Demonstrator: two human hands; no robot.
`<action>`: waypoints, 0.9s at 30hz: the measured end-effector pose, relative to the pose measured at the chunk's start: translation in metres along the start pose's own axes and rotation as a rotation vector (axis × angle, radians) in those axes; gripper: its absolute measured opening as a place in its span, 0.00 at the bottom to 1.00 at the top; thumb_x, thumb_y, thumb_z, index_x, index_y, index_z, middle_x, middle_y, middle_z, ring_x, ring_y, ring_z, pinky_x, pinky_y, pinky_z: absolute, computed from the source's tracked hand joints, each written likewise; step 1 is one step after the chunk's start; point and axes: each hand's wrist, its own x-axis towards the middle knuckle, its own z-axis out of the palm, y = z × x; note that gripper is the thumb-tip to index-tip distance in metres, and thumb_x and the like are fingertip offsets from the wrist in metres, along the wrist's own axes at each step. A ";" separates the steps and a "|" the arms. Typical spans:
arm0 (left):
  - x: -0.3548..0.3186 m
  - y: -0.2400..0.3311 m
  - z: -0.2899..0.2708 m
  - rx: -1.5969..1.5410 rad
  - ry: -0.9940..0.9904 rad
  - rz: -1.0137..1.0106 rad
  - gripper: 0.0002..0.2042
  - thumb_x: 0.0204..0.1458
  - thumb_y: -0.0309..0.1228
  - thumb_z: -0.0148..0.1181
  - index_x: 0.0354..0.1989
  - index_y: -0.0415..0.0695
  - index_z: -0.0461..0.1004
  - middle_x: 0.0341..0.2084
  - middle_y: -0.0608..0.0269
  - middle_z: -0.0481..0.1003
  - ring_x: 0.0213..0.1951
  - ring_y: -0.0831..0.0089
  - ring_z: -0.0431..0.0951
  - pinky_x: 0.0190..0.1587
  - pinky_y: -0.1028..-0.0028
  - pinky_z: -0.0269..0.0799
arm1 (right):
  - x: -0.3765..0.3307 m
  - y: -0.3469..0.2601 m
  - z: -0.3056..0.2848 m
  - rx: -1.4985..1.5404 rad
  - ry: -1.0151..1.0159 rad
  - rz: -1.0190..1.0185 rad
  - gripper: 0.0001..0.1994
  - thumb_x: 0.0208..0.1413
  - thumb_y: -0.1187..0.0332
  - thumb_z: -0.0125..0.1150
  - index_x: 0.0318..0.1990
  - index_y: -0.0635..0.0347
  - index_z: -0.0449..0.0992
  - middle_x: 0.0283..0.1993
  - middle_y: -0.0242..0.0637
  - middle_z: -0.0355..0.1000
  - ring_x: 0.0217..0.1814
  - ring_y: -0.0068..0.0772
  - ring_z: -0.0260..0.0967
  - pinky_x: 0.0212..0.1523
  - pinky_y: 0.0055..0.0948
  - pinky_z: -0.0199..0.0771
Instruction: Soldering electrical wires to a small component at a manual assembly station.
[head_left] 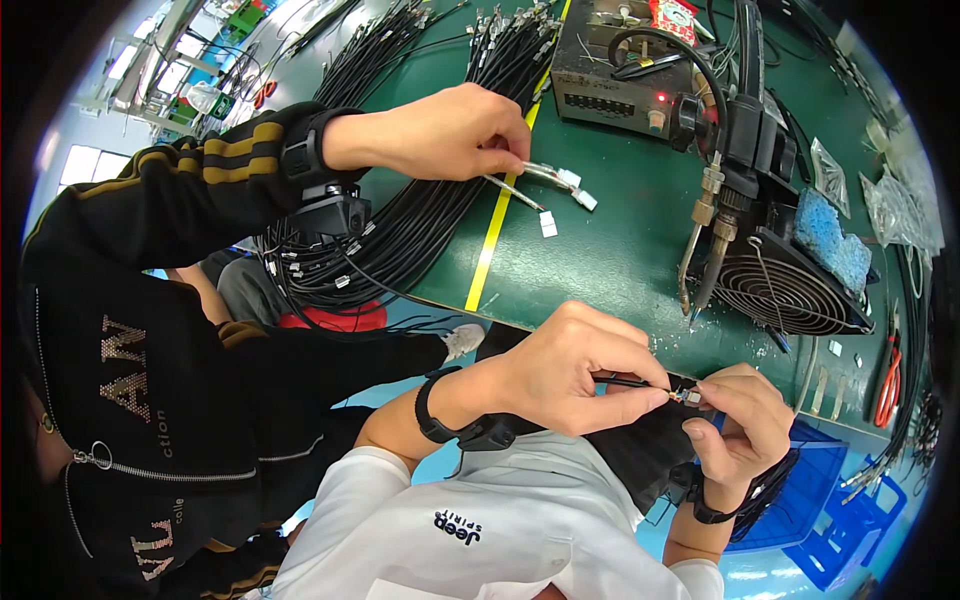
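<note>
My left hand [575, 365] pinches a thin black cable [622, 381] between thumb and fingertips, just past the bench's near edge. Fine stripped wires at the cable's end meet a small metal connector [690, 397]. That connector sits between the thumb and forefinger of my right hand [742, 415]. Whether the wires are joined to it is too small to tell. To the left, a co-worker's hand [450, 135] holds a few cable ends with white plugs [568, 178] over the green bench.
A soldering iron [713, 265] on a stand points down beyond my hands, beside a round black fan [790, 285] and blue sponge [832, 240]. A control box [625, 85] stands behind. Bundled black cables [420, 235] lie left of the yellow line; red-handled pliers [888, 385] lie right.
</note>
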 end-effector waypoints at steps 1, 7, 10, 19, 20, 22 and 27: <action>0.000 0.000 0.000 -0.005 -0.004 -0.001 0.03 0.45 0.21 0.65 0.29 0.38 0.81 0.15 0.63 0.71 0.14 0.79 0.67 0.16 0.78 0.57 | 0.000 0.000 0.000 -0.004 0.002 0.005 0.16 0.46 0.64 0.72 0.35 0.70 0.78 0.25 0.39 0.73 0.25 0.33 0.69 0.26 0.24 0.67; 0.005 0.003 0.002 -0.006 0.057 -0.044 0.03 0.45 0.20 0.64 0.29 0.36 0.80 0.15 0.64 0.71 0.14 0.82 0.65 0.17 0.79 0.54 | 0.010 -0.002 -0.002 -0.020 0.016 0.021 0.15 0.41 0.71 0.73 0.36 0.70 0.79 0.29 0.43 0.75 0.28 0.37 0.73 0.29 0.27 0.72; 0.006 0.002 0.000 0.003 0.062 -0.056 0.03 0.45 0.19 0.64 0.28 0.35 0.80 0.15 0.65 0.71 0.14 0.83 0.63 0.17 0.79 0.52 | 0.011 -0.005 0.002 -0.056 0.043 0.027 0.16 0.38 0.75 0.74 0.37 0.69 0.79 0.32 0.44 0.76 0.30 0.40 0.74 0.30 0.29 0.74; 0.005 0.002 0.003 -0.001 0.070 -0.110 0.02 0.45 0.20 0.64 0.28 0.35 0.80 0.14 0.65 0.71 0.15 0.84 0.62 0.17 0.80 0.52 | 0.007 -0.011 0.011 -0.168 0.061 -0.008 0.17 0.37 0.81 0.73 0.39 0.66 0.79 0.36 0.43 0.76 0.33 0.41 0.75 0.32 0.30 0.75; 0.005 0.002 0.003 0.000 0.069 -0.107 0.03 0.45 0.19 0.64 0.29 0.34 0.80 0.14 0.66 0.70 0.15 0.85 0.62 0.17 0.80 0.51 | 0.007 -0.011 0.012 -0.189 0.061 -0.014 0.17 0.37 0.82 0.72 0.39 0.66 0.78 0.35 0.43 0.76 0.32 0.41 0.75 0.32 0.30 0.75; 0.004 0.002 0.003 -0.007 0.071 -0.115 0.03 0.45 0.19 0.64 0.29 0.34 0.80 0.14 0.65 0.71 0.15 0.85 0.62 0.17 0.80 0.51 | 0.007 -0.011 0.014 -0.186 0.064 -0.006 0.17 0.37 0.82 0.72 0.39 0.66 0.78 0.35 0.43 0.76 0.32 0.41 0.75 0.31 0.30 0.75; 0.005 0.002 0.003 -0.016 0.079 -0.127 0.03 0.46 0.20 0.64 0.29 0.34 0.80 0.15 0.65 0.71 0.15 0.85 0.62 0.18 0.80 0.51 | 0.007 -0.010 0.016 -0.181 0.069 0.015 0.16 0.38 0.83 0.71 0.38 0.67 0.79 0.34 0.43 0.76 0.31 0.40 0.75 0.30 0.30 0.75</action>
